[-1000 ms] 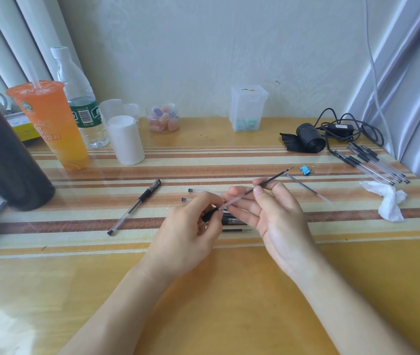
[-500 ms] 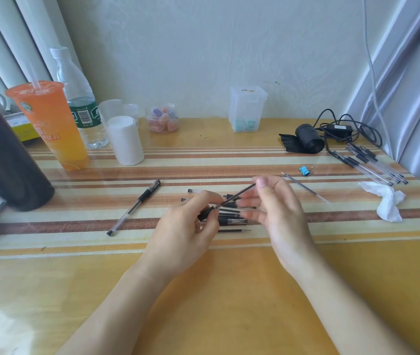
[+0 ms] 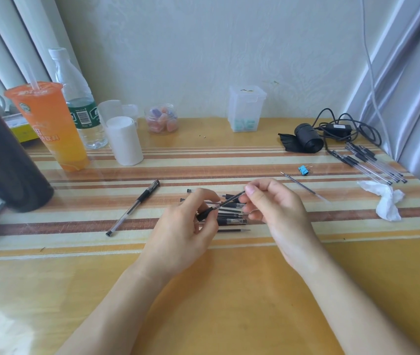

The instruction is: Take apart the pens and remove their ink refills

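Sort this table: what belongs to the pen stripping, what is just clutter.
Job: left hand, right hand, grip section and ink refill held between them, pile of pen parts, whole pen, loose refill, bundle of pens.
Clutter: orange drink, water bottle, binder clip, crumpled tissue, charger, candy jar.

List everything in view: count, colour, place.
dark vessel: one, black, left edge
cup: one, orange, far left
bottle: one, clear, behind cup
white roll: one, white, beside cup
jar: one, clear, by wall
box: one, clear, by wall
black roll: one, black, far right
charger: one, black, far right
clip: one, blue, right of centre
tissue: one, white, right edge
pens: bundle, black-clear, far right
pen: one, black-clear, left of hands
parts: pile, black-clear, between hands
refills: two, dark, near hands
held pen: one, black, in hands
left hand: grips its thick end
right hand: pinches its thin end
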